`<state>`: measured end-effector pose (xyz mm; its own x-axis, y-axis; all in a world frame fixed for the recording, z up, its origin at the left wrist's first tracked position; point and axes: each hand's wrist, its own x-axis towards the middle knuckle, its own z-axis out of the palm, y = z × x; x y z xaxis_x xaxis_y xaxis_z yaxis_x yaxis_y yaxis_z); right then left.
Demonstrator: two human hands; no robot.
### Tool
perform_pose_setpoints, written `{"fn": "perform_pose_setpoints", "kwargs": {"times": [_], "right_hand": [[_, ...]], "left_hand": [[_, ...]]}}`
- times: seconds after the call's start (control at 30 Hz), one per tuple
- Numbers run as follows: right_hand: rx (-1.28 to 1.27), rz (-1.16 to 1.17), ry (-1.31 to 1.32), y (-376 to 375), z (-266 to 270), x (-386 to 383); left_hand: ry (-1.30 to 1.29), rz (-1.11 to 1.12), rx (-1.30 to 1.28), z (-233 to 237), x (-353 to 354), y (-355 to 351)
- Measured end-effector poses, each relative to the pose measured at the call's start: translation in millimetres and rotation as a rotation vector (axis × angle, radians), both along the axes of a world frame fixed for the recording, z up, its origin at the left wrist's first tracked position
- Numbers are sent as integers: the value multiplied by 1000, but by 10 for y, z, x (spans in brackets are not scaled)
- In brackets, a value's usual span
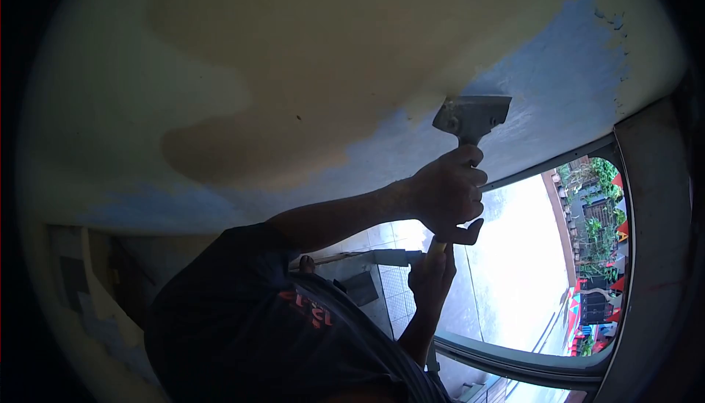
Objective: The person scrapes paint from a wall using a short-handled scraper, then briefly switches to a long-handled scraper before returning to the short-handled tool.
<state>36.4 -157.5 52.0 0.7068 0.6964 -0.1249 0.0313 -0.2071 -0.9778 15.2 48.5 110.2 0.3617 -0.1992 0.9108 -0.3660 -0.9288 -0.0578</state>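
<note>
My left hand (452,190) is wrapped around the handle of a wide grey scraper (474,114). The scraper's blade edge meets the painted surface (294,58), beside a bluish, bare-looking patch (543,72). Below it, my right hand (432,274) is closed around something with a pale yellow part (440,246) showing at the top. Most of that object is hidden by the fingers. The left thumb sticks out just above the right hand.
A framed opening (620,182) at the right shows plants (602,230), red flags and a bright paved area (507,256). A dark shirt (242,329) fills the lower left. Grey metal-like parts lie behind the right hand.
</note>
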Motion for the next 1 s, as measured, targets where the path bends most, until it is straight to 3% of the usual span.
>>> {"fn": "perform_pose_setpoints", "kwargs": {"times": [0.07, 0.1, 0.13, 0.2, 0.23, 0.27, 0.37, 0.4, 0.5, 0.53, 0.6, 0.67, 0.7, 0.73, 0.8, 0.83, 0.87, 0.93, 0.97, 1.0], "right_hand": [[-111, 6, -451, -99, -306, -60], [48, 8, -433, -98, -534, -104], [-93, 62, -773, -65, -473, -185], [110, 36, 51, -35, -568, -246], [112, 27, 22, 2, -620, -227], [-83, 47, -891, 51, -649, -121], [243, 90, -9, 177, -251, -81], [223, 73, -3, 163, -202, -105], [-49, 50, -847, -14, -564, -219], [-44, 97, -634, -44, -608, -279], [-71, -25, 187, -76, -666, -301], [82, 10, -50, 7, -735, -304], [-33, 15, -502, 14, -891, -225], [91, 11, -34, 71, -618, -174], [130, 31, 4, 108, -350, -145], [49, 51, -216, 85, -291, -175], [57, 50, -222, 82, -356, -219], [-36, 9, -648, -4, -632, -340], [99, 24, -109, -26, -762, -301], [107, 17, -108, 8, -865, -248]], "left_hand": [[17, 5, -15, -20, -8, -15], [30, -27, -45, -133, -29, -35], [67, -15, -57, -334, -27, -63], [138, -31, -115, -472, -83, -71], [103, -19, -67, -443, -64, -43], [68, -7, -26, -401, -17, -12], [-46, 2, -17, -25, -21, 73], [-95, -18, -44, -7, -12, 60], [62, 1, -20, -346, -120, -6], [107, -1, -51, -557, -128, -46], [143, -22, -108, -727, -179, -74], [131, -9, -58, -692, -138, -22], [108, 5, -7, -576, -116, 7], [95, 31, 8, -444, -103, 27], [17, 16, -6, -261, -70, 48], [19, 11, -14, -299, -81, -10], [44, -12, -30, -354, -93, -22], [119, -25, -51, -578, -141, -48], [145, -29, -78, -728, -114, -63], [175, -35, -107, -816, -99, -65]]}}
